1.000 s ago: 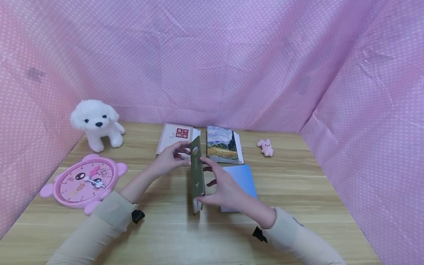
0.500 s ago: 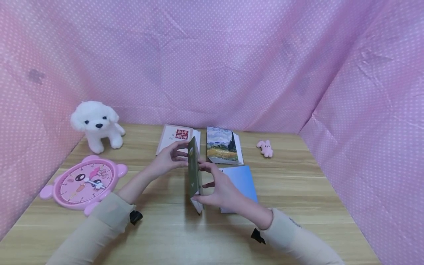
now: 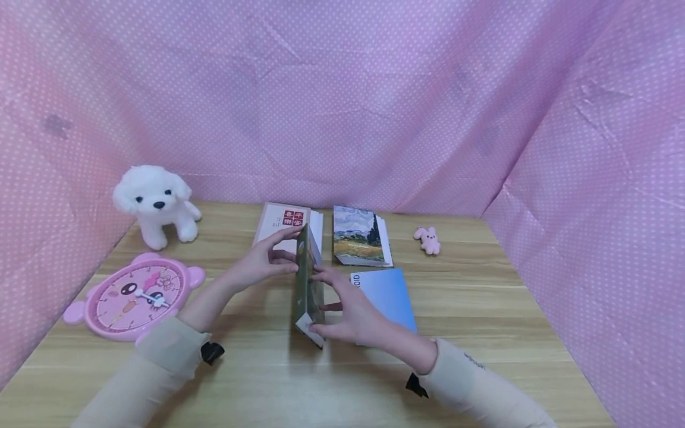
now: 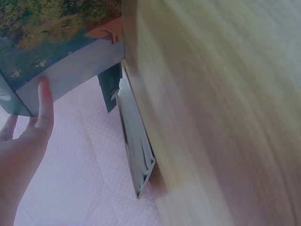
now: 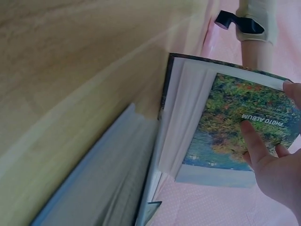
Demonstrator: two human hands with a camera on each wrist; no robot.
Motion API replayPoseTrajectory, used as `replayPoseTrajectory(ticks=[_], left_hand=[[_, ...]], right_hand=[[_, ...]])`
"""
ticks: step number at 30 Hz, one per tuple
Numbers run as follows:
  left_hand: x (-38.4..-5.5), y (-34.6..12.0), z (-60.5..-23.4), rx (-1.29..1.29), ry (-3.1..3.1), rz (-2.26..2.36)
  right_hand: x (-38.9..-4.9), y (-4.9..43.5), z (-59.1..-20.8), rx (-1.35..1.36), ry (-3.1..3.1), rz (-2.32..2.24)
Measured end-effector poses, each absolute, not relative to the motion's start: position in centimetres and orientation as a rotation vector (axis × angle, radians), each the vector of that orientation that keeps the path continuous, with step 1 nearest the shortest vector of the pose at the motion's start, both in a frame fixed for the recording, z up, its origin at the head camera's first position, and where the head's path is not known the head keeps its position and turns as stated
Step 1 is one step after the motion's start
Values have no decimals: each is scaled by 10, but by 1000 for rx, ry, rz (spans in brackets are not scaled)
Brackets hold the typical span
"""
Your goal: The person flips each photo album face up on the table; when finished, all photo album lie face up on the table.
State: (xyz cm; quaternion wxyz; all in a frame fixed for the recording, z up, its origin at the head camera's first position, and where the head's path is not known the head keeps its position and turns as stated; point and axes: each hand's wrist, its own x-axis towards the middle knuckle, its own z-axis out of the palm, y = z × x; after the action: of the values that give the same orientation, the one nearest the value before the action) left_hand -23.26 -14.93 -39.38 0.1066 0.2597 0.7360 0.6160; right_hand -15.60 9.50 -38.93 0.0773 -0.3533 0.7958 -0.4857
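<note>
A photo album (image 3: 302, 279) stands on edge at the middle of the table, olive green on its left side. Its other cover, in the right wrist view, has a garden painting and the words PHOTO ALBUM. My left hand (image 3: 262, 261) holds it at the far left, fingertips on the cover and edge; in the left wrist view one finger of that hand (image 4: 35, 136) lies on the painted face. From the right, my right hand (image 3: 350, 306) grips it, thumb at the near edge and fingers against the painted cover. White page edges show at its near end.
Behind lie a white album (image 3: 275, 221) with red characters and a landscape-painted album (image 3: 357, 235). A blue book (image 3: 387, 297) is under the right forearm's side. A pink clock (image 3: 136, 297) and white plush dog (image 3: 155, 205) stand left, a small pink rabbit (image 3: 430, 241) right.
Both hands have shifted a little to the left with the album. It has turned, so the green cover looks narrower and more of the painted side and white page edges show.
</note>
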Motion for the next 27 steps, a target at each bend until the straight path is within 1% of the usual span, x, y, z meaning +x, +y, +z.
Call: replayPoseTrajectory(ticks=[13, 20, 27], left_hand=[[-228, -157, -394, 710, 2244, 1701], [-229, -165, -399, 718, 2246, 1704], [-228, -171, -398, 638, 2272, 1659]], right_hand=[[-158, 95, -399, -1064, 2447, -1306], [-160, 97, -406, -1088, 2555, -1064], [-161, 96, -409, -1124, 2635, -897]])
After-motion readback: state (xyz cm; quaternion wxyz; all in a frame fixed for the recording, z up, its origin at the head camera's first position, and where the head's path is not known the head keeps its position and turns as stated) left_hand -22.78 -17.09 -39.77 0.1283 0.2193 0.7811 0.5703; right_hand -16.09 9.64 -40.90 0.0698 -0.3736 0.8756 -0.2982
